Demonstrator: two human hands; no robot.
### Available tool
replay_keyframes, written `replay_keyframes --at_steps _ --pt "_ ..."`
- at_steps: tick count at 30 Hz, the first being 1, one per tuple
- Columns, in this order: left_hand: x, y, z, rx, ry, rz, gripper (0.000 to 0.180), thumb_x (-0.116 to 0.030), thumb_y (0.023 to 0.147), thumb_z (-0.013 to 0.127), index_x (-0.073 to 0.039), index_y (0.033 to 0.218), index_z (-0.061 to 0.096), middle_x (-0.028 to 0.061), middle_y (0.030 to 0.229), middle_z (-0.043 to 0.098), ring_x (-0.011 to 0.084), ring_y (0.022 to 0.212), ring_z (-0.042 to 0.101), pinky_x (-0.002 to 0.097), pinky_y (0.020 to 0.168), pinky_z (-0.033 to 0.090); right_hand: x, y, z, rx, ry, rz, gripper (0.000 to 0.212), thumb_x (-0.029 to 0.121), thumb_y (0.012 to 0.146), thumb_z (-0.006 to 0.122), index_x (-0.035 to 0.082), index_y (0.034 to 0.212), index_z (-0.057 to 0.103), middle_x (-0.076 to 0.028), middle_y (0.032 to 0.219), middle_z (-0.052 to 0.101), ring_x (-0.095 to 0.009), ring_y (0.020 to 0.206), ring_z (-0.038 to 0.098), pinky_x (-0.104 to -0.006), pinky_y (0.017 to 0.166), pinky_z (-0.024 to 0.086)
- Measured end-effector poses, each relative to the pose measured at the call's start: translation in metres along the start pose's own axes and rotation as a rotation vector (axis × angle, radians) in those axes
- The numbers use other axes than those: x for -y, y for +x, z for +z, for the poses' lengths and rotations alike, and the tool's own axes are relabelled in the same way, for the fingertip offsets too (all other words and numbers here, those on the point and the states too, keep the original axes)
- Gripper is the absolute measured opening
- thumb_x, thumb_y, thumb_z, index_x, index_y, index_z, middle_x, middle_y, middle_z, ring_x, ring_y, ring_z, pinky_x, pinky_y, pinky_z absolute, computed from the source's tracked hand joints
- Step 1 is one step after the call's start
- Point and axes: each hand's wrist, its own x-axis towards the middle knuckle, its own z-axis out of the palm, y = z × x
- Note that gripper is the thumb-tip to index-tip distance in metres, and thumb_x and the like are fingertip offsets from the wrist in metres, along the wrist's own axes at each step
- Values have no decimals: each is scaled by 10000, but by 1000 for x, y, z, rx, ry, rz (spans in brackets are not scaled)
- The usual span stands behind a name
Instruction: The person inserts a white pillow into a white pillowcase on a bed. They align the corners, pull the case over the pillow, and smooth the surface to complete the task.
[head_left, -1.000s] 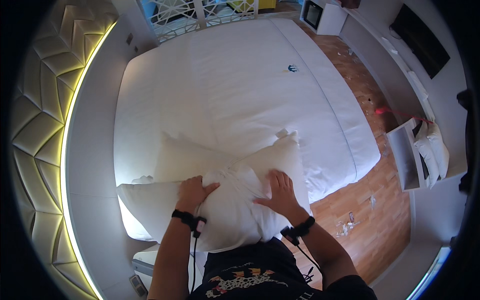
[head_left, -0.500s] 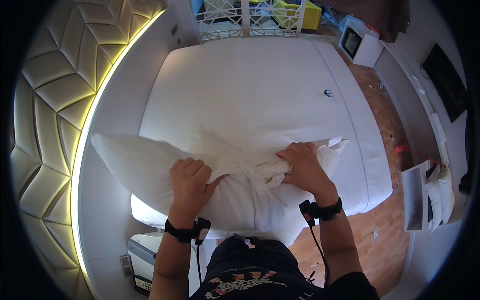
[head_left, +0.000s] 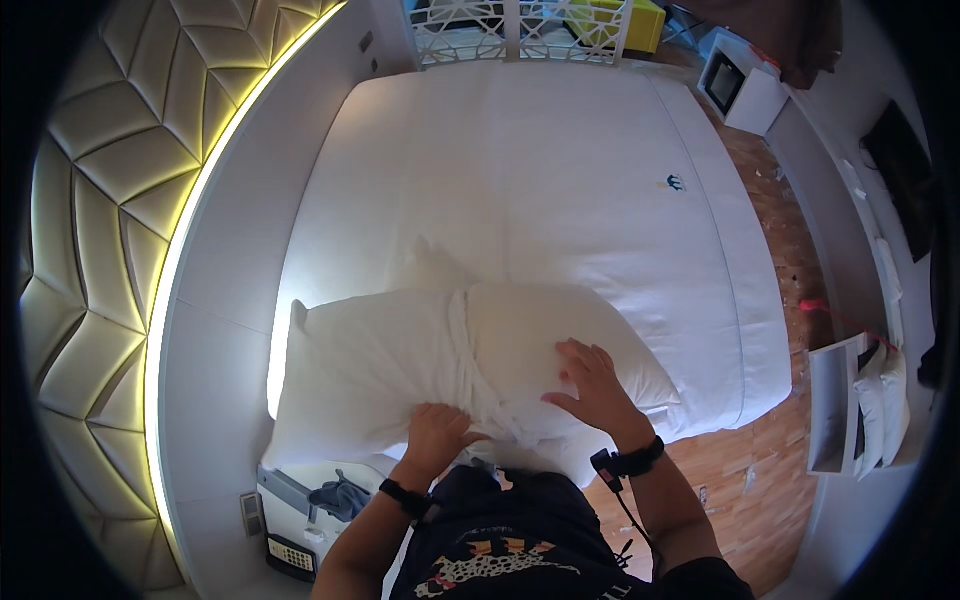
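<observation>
both hands flat on a doubled white pillow at the near edge of the bed

a large, plump white fabric pillow (head_left: pixel 400 370) lies across the near end of a wide bed with a smooth white cover (head_left: pixel 560 180). its long axis runs left to right in front of the person, and it is pinched by a gathered crease (head_left: pixel 468 350) near the middle, so it reads as two lobes, one to the left and one to the right.

the left hand (head_left: pixel 435 435) rests on the near edge of the left lobe, fingers curled a little into the cloth just beside the crease. whether it pinches fabric or only presses cannot be told. the right hand (head_left: pixel 592 385) lies open and flat, fingers spread, on top of the right lobe and farther up the bed than the left. it grips nothing.

the crease sits between the two hands and runs away from the person. the left hand is the nearer to it.

to the left stand a padded beige headboard wall with a yellow light strip (head_left: pixel 170 280) and a white bedside table bearing a dark phone keypad (head_left: pixel 290 550). a brown wooden floor (head_left: pixel 770 470) and a white open shelf unit (head_left: pixel 835 410) lie to the right.
</observation>
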Motion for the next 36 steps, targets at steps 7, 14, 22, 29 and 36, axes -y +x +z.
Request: replay_keyframes --at_steps 7,14,22,29,36 --pt "-13 -27 -3 108 -109 -288 337 -383 874 789 -78 870 646 109 919 668 350 910 661 490 771 513 18 23 42 -103 -124 -177 645 400 845 819 88 1362 593 -155 1472 537 -372 1441 426 -543 1166 314" --pt "-4 31 5 -47 -113 -843 510 -312 883 775 23 1204 563 253 1073 665 450 1064 655 528 888 551 24 3 54 215 -77 -72 681 445 840 817 131 1404 600 -120 1565 462 -361 1480 377 -538 1154 299" --pt "-31 70 35 251 -385 -782 513 -283 863 774 73 1185 592 280 1057 726 446 1008 698 494 886 548 -3 -43 78 57 -183 127 1015 631 798 790 219 1632 384 -108 1747 174 -413 1615 64 -706 1228 33" --pt "-33 96 64 186 -865 -677 275 -141 994 648 50 1192 634 98 972 735 156 834 692 318 743 555 5 -56 78 -311 177 -33 347 75 926 706 72 1267 642 -133 1190 665 -327 1115 643 -427 973 510" --pt "-11 124 75 201 -1418 -740 83 -67 1047 531 -56 1018 609 -47 904 581 76 818 535 268 755 441 49 -50 105 181 1003 485 503 172 948 727 -46 1358 533 -204 1198 687 -291 1126 685 -387 967 533"
